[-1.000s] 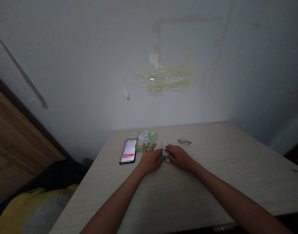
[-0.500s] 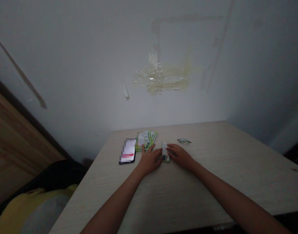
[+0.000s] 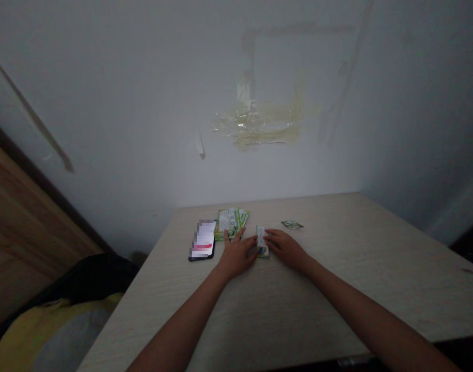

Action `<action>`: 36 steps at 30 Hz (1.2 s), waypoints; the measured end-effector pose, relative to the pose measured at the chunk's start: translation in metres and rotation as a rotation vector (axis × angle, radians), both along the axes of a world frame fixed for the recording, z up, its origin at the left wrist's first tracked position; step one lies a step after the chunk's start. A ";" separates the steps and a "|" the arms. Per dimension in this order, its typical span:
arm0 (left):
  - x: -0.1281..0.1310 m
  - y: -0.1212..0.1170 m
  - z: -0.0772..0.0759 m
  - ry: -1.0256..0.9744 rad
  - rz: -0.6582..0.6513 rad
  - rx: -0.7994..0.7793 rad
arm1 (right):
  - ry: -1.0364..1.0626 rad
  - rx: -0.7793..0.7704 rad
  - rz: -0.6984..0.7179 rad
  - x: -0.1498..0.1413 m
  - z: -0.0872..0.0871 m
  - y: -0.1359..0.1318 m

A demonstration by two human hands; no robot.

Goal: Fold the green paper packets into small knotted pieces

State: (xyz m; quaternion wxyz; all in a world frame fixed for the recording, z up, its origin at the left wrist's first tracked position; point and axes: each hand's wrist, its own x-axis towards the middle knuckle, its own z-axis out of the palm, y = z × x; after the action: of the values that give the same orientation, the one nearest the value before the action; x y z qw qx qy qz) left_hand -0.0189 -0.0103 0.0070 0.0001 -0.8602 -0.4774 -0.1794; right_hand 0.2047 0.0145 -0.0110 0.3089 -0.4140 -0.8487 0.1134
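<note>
A narrow, folded white-and-green packet [image 3: 262, 241] with printing lies on the table between my two hands. My left hand [image 3: 237, 257] rests at its left edge with the fingers spread, some reaching to the lower edge of a pile of green-and-white printed packets [image 3: 229, 221]. From the other side, my right hand [image 3: 286, 247] has its fingers close together on the packet's right edge; the fingertips are partly hidden. A smartphone [image 3: 203, 243] with a lit, blurred screen lies left of the pile.
A small crumpled or folded wrapper [image 3: 293, 225] lies beyond my right hand. The pale wooden table [image 3: 368, 243] meets a wall [image 3: 143, 103] with old tape [image 3: 263, 126]. Yellow and grey fabric [image 3: 62, 330] sits low on the left, beside wooden boards [image 3: 15, 222].
Almost nothing differs. Both hands stay at the folded packet, with only a slight shift of the fingers.
</note>
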 end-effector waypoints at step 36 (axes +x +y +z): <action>0.000 0.002 0.003 -0.016 0.036 0.014 | -0.001 0.060 -0.053 0.005 0.000 0.004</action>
State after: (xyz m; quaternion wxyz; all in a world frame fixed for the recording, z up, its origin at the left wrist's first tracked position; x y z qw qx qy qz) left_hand -0.0190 -0.0087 0.0102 0.0057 -0.8501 -0.4913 -0.1895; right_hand 0.2097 0.0189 -0.0107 0.3237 -0.4267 -0.8407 0.0793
